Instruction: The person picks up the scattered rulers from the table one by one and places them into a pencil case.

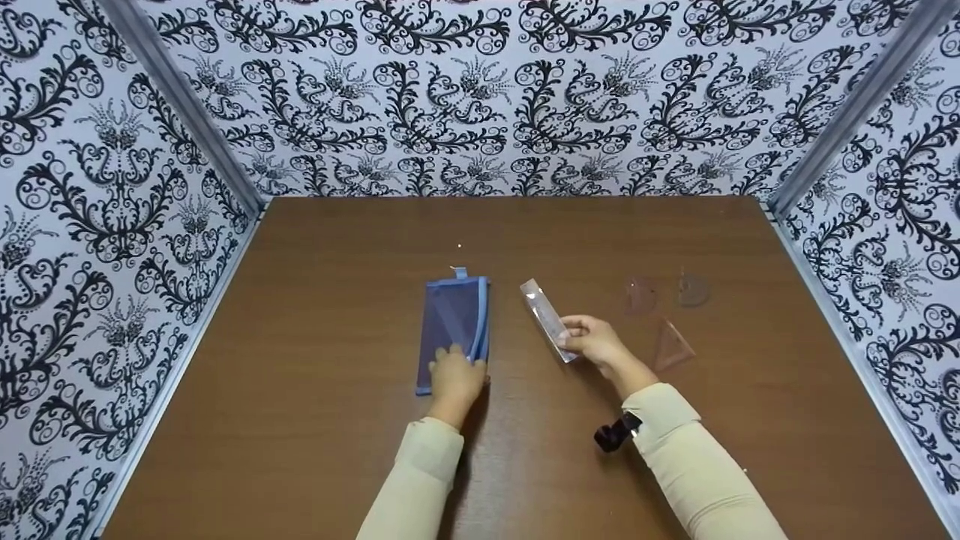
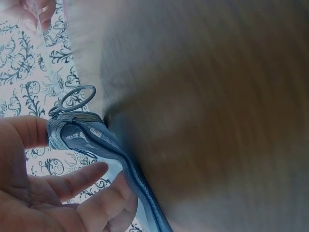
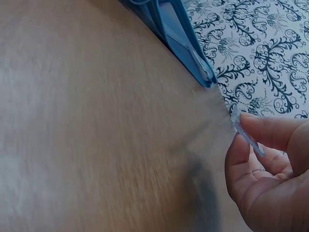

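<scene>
A blue mesh zip pouch (image 1: 436,322) lies on the table, with a pale strip showing through its mesh. My left hand (image 1: 456,381) grips its near end. In the left wrist view the thumb is at the pouch's corner beside the zipper's ring pull (image 2: 77,98), and the fingers are along its side. To the right of the pouch, my right hand (image 1: 598,343) pinches a clear ruler (image 1: 541,309) by its near end between thumb and fingers. The ruler slants away toward the far left. Seen from the right wrist, the pouch's far end (image 3: 190,58) gapes along its edge.
Right of the ruler lie a pinkish protractor (image 1: 640,295), a clear protractor (image 1: 693,290) and a pinkish set square (image 1: 673,346) on the brown table (image 1: 300,450). Patterned walls (image 1: 480,97) stand around the table's back and sides.
</scene>
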A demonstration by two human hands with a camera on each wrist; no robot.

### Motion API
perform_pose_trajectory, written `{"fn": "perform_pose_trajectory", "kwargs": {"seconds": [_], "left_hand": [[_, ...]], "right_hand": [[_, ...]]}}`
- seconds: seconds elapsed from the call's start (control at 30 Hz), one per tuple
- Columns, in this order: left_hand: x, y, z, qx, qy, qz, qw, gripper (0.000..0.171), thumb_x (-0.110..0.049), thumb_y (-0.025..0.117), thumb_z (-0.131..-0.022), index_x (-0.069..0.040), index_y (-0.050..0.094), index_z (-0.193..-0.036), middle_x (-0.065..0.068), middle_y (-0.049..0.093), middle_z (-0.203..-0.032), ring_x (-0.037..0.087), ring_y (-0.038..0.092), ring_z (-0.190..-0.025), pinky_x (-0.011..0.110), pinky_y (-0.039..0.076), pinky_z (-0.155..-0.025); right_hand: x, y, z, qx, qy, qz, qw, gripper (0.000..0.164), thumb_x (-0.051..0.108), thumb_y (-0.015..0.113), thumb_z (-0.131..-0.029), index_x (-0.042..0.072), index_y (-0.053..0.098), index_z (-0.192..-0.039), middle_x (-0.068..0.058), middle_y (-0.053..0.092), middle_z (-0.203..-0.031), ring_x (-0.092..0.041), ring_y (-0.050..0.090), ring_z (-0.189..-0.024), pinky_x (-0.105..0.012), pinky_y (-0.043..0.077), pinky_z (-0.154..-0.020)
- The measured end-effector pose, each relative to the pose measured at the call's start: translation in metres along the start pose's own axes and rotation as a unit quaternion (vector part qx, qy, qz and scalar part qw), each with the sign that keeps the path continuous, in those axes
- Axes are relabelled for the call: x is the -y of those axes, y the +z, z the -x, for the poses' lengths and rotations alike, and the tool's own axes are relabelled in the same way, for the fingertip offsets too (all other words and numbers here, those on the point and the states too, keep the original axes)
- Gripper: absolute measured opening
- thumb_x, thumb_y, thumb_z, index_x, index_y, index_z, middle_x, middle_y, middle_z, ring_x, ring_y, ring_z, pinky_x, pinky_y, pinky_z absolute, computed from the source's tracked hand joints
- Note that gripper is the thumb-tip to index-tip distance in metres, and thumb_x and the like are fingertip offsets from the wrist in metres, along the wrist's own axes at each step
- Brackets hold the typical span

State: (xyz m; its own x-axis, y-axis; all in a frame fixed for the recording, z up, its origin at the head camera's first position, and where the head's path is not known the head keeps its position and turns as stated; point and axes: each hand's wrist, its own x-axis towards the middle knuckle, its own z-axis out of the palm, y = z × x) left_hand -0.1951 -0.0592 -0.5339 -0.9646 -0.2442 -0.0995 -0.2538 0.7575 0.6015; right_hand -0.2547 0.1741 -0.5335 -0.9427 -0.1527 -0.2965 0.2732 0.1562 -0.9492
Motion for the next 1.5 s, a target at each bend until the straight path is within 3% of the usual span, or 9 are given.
{"fn": "perform_pose_trajectory", "kwargs": {"seconds": [0.63,0.9,1.17,1.5], "left_hand": [[0.001,0.0,-0.001,-0.011,0.002,0.006,0.9999,0.048,-0.023,0.064,-0.086,0.008,0.057,-0.122,0.028,0.055,-0.115,0.046,0.053,-0.1,0.051,0.043,-0.087],[0.002,-0.001,0.0,-0.007,-0.001,0.012,0.9999,0.047,-0.022,0.063,-0.086,0.009,0.056,-0.121,0.029,0.054,-0.116,0.047,0.052,-0.101,0.052,0.043,-0.087],[0.003,0.002,-0.002,-0.016,0.004,0.019,0.9997,0.053,-0.021,0.064,-0.083,0.01,0.055,-0.124,0.03,0.055,-0.116,0.046,0.053,-0.1,0.05,0.042,-0.088],[0.003,0.002,-0.001,-0.024,0.008,0.022,0.9994,0.05,-0.021,0.064,-0.082,0.01,0.057,-0.121,0.029,0.056,-0.112,0.047,0.053,-0.098,0.051,0.042,-0.087]], "right_hand": [[0.002,0.029,0.001,0.017,0.019,-0.009,1.0,0.05,-0.012,0.063,-0.081,-0.014,0.049,-0.129,-0.006,0.064,-0.088,-0.009,0.06,-0.071,-0.022,0.052,-0.066],[0.0,0.042,-0.001,0.021,0.019,-0.014,1.0,0.049,-0.013,0.062,-0.081,-0.014,0.049,-0.128,-0.017,0.066,-0.1,-0.011,0.062,-0.073,-0.026,0.054,-0.069],[-0.002,0.051,0.0,0.026,0.018,-0.035,0.999,0.047,-0.015,0.062,-0.079,-0.015,0.05,-0.125,-0.009,0.065,-0.088,-0.014,0.062,-0.071,-0.023,0.053,-0.064],[-0.003,0.056,-0.001,0.025,0.021,-0.036,0.999,0.048,-0.016,0.063,-0.077,-0.015,0.051,-0.124,-0.011,0.065,-0.09,-0.019,0.063,-0.078,-0.024,0.054,-0.069]]}}
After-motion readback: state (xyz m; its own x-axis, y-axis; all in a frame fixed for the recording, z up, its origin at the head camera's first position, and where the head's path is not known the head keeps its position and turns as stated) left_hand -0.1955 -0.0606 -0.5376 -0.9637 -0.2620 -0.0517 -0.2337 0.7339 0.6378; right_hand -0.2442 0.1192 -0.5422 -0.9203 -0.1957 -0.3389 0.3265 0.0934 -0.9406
